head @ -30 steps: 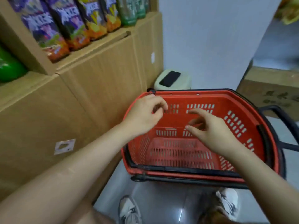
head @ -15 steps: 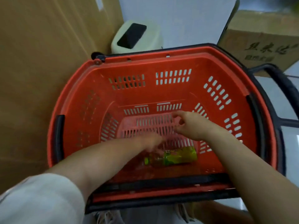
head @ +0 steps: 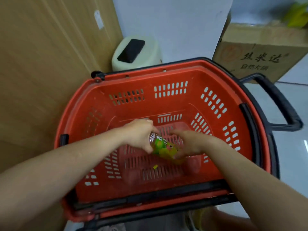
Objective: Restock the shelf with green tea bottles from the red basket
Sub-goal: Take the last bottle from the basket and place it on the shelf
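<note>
Left hand: reaching down into the basket, fingers curling around the upper end of the green tea bottle, thumb lying along its near side; grip closing on the bottle, not gaping.

Right hand: reaching in from the 4 o'clock side, fingers wrapping over the lower end of the same bottle, fingertips pressing at its base; cannot tell how firmly it is clamping, since motion blur is smearing the fingers.

Green tea bottle: lying tilted between the two hands, upper end pointing toward 10 o'clock, base toward 4 o'clock; showing a green and yellow label with pale lettering, a clear neck portion near the left hand; cap hidden by the left hand; sitting near the middle of the basket, whether touching the floor or lifted cannot be told.

Red basket: plastic, slotted walls and slotted floor, black trim running around the rim; black handle sticking out at 2 o'clock; a small yellow scrap lying on the floor at 6 o'clock of the bottle.

Surroundings: cardboard panel standing at 9 o'clock, touching the basket's side; cream bin with a black flap sitting at 12 o'clock; printed cardboard box resting at 2 o'clock.
</note>
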Available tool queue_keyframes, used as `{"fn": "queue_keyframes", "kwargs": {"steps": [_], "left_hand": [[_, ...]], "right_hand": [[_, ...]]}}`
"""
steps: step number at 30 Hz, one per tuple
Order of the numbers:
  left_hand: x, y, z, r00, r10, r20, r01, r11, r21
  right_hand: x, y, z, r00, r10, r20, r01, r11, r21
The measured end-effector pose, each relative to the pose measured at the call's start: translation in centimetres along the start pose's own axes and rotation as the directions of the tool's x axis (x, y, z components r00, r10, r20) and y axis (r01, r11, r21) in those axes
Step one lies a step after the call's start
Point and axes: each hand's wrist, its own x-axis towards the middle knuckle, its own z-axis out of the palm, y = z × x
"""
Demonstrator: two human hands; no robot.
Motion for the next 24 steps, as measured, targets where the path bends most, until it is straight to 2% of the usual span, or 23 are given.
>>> {"fn": "queue_keyframes", "kwargs": {"steps": [2,5,7,8,9,10,11,12,13,15,18,19,21,22,24], "left_hand": [[-4.8,0.1,-4.4,0.992,0.023,-0.127,-0.032,0.997,-0.072],[-12.2,0.3,-8.7,0.934,-0.010,-0.358,-0.083,0.966,-0.243],[-16.7,0.7,-9.9,0.826,-0.144,-0.545,-0.112,0.906,-0.409],[-18.7,0.9,-10.1,0.731,-0.274,-0.625,-0.131,0.842,-0.523],[-20.7,1.2,-10.2,0.623,-0.419,-0.661,-0.195,0.735,-0.650],[-22.5,1.7,-10.2,0.530,-0.541,-0.653,-0.316,0.589,-0.744],[-24.1,2.4,-10.1,0.479,-0.633,-0.609,-0.411,0.451,-0.792],[-25.5,3.3,-9.9,0.465,-0.683,-0.564,-0.471,0.349,-0.810],[-26.8,4.2,-9.7,0.464,-0.691,-0.555,-0.495,0.317,-0.809],[-29.3,5.7,-9.3,0.426,-0.698,-0.575,-0.513,0.337,-0.789],[-33.5,7.0,-9.0,0.278,-0.765,-0.581,-0.619,0.320,-0.717],[-35.1,7.2,-8.7,0.245,-0.772,-0.587,-0.649,0.319,-0.691],[-38.4,7.1,-8.1,0.198,-0.763,-0.615,-0.699,0.330,-0.634],[-40.0,6.8,-7.7,0.181,-0.749,-0.637,-0.714,0.346,-0.609],[-42.9,6.4,-7.1,0.152,-0.717,-0.681,-0.721,0.391,-0.573]], "right_hand": [[-0.9,-1.1,0.1,0.996,-0.083,-0.046,0.083,0.997,-0.005],[-2.5,-4.0,-0.6,0.928,-0.219,-0.301,0.229,0.973,-0.001],[-4.8,-7.2,-1.6,0.856,-0.271,-0.441,0.282,0.959,-0.043],[-6.2,-9.0,-2.0,0.814,-0.291,-0.502,0.297,0.952,-0.072],[-7.6,-10.8,-2.3,0.770,-0.306,-0.559,0.308,0.947,-0.094],[-9.0,-12.6,-2.5,0.724,-0.323,-0.609,0.324,0.939,-0.113],[-10.4,-14.4,-2.5,0.680,-0.341,-0.649,0.340,0.931,-0.133],[-11.7,-16.1,-2.3,0.644,-0.357,-0.677,0.346,0.925,-0.159],[-12.9,-17.8,-1.9,0.611,-0.372,-0.699,0.340,0.920,-0.193],[-15.2,-21.1,-0.6,0.539,-0.402,-0.740,0.304,0.912,-0.274],[-18.4,-25.0,2.0,0.454,-0.463,-0.762,0.299,0.884,-0.359],[-19.2,-25.9,2.6,0.465,-0.489,-0.738,0.323,0.870,-0.372],[-20.9,-27.4,3.0,0.570,-0.540,-0.619,0.468,0.833,-0.295],[-21.7,-28.1,2.9,0.633,-0.567,-0.527,0.574,0.801,-0.171],[-23.1,-29.5,2.5,0.669,-0.649,-0.363,0.716,0.693,0.080]]}}
